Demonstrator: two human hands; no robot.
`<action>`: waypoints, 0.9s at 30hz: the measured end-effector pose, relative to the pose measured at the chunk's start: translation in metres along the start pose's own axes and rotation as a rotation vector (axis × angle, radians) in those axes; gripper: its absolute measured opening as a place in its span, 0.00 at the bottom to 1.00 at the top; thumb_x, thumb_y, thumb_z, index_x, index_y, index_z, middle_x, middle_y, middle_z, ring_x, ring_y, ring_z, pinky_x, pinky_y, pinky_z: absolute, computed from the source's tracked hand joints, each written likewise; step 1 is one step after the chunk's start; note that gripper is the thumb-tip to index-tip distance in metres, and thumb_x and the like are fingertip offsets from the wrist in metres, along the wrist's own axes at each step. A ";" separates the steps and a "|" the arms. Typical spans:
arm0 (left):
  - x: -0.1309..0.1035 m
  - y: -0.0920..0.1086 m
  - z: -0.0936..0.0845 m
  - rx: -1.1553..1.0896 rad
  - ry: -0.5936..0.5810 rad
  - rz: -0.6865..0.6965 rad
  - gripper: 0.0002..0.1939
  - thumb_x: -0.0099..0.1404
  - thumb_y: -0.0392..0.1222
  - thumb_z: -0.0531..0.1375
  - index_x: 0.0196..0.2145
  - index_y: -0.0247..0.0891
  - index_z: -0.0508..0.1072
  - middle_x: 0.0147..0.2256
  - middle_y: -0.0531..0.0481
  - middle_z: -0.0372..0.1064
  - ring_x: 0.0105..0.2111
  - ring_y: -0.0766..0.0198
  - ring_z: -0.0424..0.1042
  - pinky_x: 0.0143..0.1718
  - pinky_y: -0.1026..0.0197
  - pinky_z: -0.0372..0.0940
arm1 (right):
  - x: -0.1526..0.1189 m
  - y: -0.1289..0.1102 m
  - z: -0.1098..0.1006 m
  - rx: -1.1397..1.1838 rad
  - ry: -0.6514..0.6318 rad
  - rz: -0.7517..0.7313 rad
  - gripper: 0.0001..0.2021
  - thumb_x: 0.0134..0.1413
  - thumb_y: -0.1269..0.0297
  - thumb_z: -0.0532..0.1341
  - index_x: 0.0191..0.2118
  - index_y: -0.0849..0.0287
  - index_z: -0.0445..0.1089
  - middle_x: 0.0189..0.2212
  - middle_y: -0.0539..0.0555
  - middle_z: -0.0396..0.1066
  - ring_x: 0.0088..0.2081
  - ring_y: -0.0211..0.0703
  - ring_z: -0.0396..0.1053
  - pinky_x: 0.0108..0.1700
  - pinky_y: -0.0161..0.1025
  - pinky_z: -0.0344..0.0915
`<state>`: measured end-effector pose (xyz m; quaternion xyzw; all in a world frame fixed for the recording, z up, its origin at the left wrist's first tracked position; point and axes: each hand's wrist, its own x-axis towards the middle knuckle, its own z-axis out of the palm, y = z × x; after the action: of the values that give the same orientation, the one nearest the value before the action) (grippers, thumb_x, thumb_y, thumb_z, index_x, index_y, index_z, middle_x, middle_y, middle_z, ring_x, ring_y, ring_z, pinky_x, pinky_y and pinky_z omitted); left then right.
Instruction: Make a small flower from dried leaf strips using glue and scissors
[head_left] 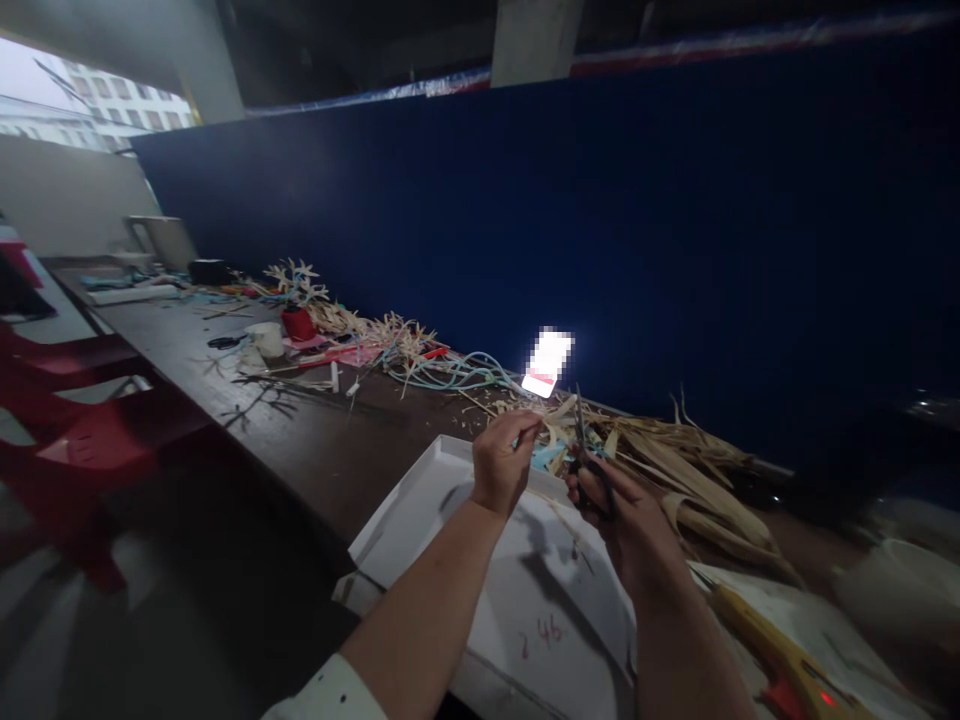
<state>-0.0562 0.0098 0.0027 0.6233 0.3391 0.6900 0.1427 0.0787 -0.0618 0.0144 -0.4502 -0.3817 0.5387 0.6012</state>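
My right hand (619, 510) is closed around the handles of dark-handled scissors (580, 425), their blades pointing up and away. To its left, my left hand (501, 462) is closed in a pinch. A pale husk strip (561, 412) runs from its fingertips towards the blades; the grip itself is partly hidden. Beneath both forearms lies a shallow white box lid (525, 580) with red handwriting and a few thin scraps on it. Long dried husks (697, 480) are piled to the right of the hands.
A lit phone (541, 380) stands against the blue partition (712, 250). Light-blue tubing (457, 375), husk flowers (296, 282) and a red spool (298, 323) lie along the table (292, 440). A yellow glue gun (784, 650) is at lower right, red chairs (82, 440) at left.
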 end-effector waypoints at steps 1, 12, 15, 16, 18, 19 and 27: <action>0.000 0.000 0.000 0.003 -0.001 0.004 0.09 0.60 0.33 0.56 0.34 0.40 0.76 0.36 0.47 0.75 0.39 0.64 0.72 0.45 0.59 0.65 | 0.001 0.000 0.000 -0.009 0.017 -0.010 0.28 0.35 0.59 0.72 0.48 0.55 0.72 0.28 0.50 0.71 0.28 0.37 0.66 0.29 0.34 0.61; 0.001 -0.001 -0.001 -0.001 0.004 -0.011 0.09 0.60 0.33 0.56 0.34 0.41 0.76 0.36 0.48 0.75 0.39 0.64 0.72 0.45 0.59 0.65 | 0.000 -0.008 0.002 -0.083 0.067 -0.036 0.39 0.31 0.58 0.73 0.55 0.53 0.63 0.31 0.50 0.72 0.29 0.39 0.68 0.30 0.34 0.62; 0.002 -0.002 -0.001 -0.009 0.014 -0.016 0.10 0.59 0.32 0.56 0.34 0.41 0.76 0.35 0.48 0.75 0.39 0.63 0.72 0.45 0.60 0.65 | 0.000 -0.008 0.001 -0.094 0.021 -0.007 0.39 0.32 0.58 0.73 0.55 0.51 0.63 0.35 0.52 0.73 0.32 0.40 0.69 0.34 0.35 0.64; 0.002 -0.002 -0.001 -0.012 0.016 -0.018 0.10 0.59 0.32 0.56 0.34 0.41 0.76 0.35 0.48 0.75 0.39 0.63 0.72 0.45 0.60 0.65 | -0.001 -0.008 0.000 -0.103 0.014 -0.009 0.37 0.32 0.58 0.73 0.54 0.51 0.64 0.35 0.52 0.73 0.33 0.40 0.69 0.35 0.35 0.63; 0.002 -0.003 -0.001 -0.017 0.016 -0.026 0.10 0.59 0.32 0.56 0.34 0.41 0.76 0.35 0.48 0.75 0.39 0.63 0.72 0.45 0.60 0.65 | -0.001 -0.006 -0.001 -0.124 0.012 -0.026 0.33 0.33 0.58 0.73 0.51 0.52 0.68 0.36 0.52 0.73 0.34 0.40 0.69 0.36 0.35 0.63; 0.002 -0.003 -0.001 -0.020 0.018 -0.034 0.10 0.59 0.32 0.56 0.34 0.41 0.76 0.35 0.48 0.75 0.39 0.63 0.72 0.45 0.59 0.65 | 0.000 -0.006 -0.001 -0.133 0.018 -0.031 0.31 0.34 0.57 0.72 0.50 0.53 0.69 0.36 0.52 0.73 0.34 0.40 0.68 0.36 0.34 0.63; 0.002 -0.002 -0.002 -0.030 0.021 -0.025 0.09 0.59 0.32 0.57 0.34 0.41 0.76 0.36 0.48 0.75 0.39 0.64 0.72 0.45 0.60 0.65 | 0.002 -0.003 -0.004 -0.054 0.037 -0.025 0.22 0.36 0.57 0.71 0.42 0.54 0.75 0.30 0.52 0.73 0.31 0.39 0.68 0.36 0.36 0.64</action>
<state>-0.0588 0.0119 0.0032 0.6097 0.3379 0.6996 0.1569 0.0832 -0.0608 0.0158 -0.4715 -0.3905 0.5122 0.6024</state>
